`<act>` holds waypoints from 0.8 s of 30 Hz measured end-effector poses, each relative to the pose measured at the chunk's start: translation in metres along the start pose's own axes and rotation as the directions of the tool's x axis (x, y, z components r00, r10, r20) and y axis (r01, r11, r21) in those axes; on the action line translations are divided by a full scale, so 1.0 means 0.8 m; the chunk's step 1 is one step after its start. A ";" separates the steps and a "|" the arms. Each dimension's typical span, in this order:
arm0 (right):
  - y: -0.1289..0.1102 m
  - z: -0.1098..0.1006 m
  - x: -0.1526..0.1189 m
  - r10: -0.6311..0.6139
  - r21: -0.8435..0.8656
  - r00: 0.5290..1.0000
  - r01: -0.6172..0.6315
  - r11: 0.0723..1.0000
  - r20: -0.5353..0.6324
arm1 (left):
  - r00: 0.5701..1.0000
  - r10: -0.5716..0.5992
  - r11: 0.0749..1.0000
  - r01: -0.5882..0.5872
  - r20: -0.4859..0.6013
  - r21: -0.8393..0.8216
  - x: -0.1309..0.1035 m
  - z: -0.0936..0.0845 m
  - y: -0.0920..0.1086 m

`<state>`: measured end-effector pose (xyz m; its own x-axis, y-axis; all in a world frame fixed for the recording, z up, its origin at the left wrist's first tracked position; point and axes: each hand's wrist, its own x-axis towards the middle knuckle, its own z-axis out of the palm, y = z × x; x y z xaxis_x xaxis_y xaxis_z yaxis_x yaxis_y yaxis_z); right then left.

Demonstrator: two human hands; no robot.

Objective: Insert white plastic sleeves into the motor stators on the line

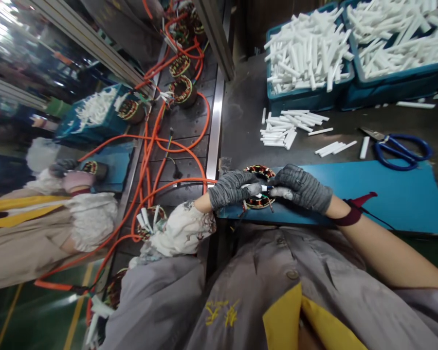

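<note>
Gray-gloved, my L grip (233, 188) and R grip (302, 188) meet over a wound coil ring (259, 170) lying face-up near the L end of the blue mat (368, 194) on the desk (248, 107). My L grip is pinched on a short white sleeve (264, 188), long axis approx. L–R across the ring, pointing at my R. Thumb and finger there are close together at the sleeve's R end; whether they've got the dark wire (270, 188), I can't tell. Loose white tubes (275, 137) lie fwd, scissors (383, 140) fwd-R.
</note>
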<state>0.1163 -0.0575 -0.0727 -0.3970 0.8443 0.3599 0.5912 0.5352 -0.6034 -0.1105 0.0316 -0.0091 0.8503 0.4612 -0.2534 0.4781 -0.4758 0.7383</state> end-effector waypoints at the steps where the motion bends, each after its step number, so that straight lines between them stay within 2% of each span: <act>1: 0.002 0.000 -0.001 0.001 0.021 1.000 0.000 1.000 -0.016 | 1.000 -0.016 0.997 0.015 -0.019 -0.070 0.000 0.003 -0.002; 5: 0.006 0.001 0.001 -0.019 0.066 0.998 0.023 0.998 -0.058 | 0.995 -0.098 0.960 0.091 -0.012 -0.264 0.001 0.009 -0.006; 8: 0.000 0.004 0.007 -0.003 0.033 1.000 0.003 0.999 -0.023 | 0.994 -0.108 0.951 0.109 0.018 -0.288 0.000 0.005 -0.003; 10: -0.010 0.005 0.012 0.057 -0.076 0.998 -0.055 0.996 0.024 | 0.994 -0.102 0.979 0.105 0.028 -0.175 0.001 -0.002 0.003; 13: -0.022 0.004 0.014 0.174 -0.218 0.983 -0.157 0.963 0.060 | 0.988 -0.155 0.975 0.151 0.015 0.166 0.007 -0.012 0.021; 15: -0.022 0.002 0.009 0.220 -0.150 0.975 -0.213 0.965 0.026 | 0.978 -0.208 0.915 0.191 0.010 0.354 0.016 -0.013 0.039; 19: -0.011 -0.007 -0.010 0.277 0.168 0.958 -0.262 0.950 -0.075 | 0.973 -0.229 0.805 0.174 0.028 0.568 0.035 0.001 0.076; 22: -0.008 -0.018 -0.029 0.331 0.212 0.936 -0.302 0.929 -0.118 | 0.988 -0.150 0.734 0.085 0.039 0.673 0.042 0.013 0.085; 24: -0.011 -0.027 -0.046 0.391 0.190 0.904 -0.360 0.914 -0.171 | 0.996 -0.064 0.722 0.002 0.064 0.692 0.044 0.013 0.077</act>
<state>0.1405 -0.0926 -0.0649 -0.0078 0.9775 0.2107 0.5496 0.1802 -0.8157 -0.0492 0.0108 0.0210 0.8304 0.4418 -0.3394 0.4987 -0.8610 0.0996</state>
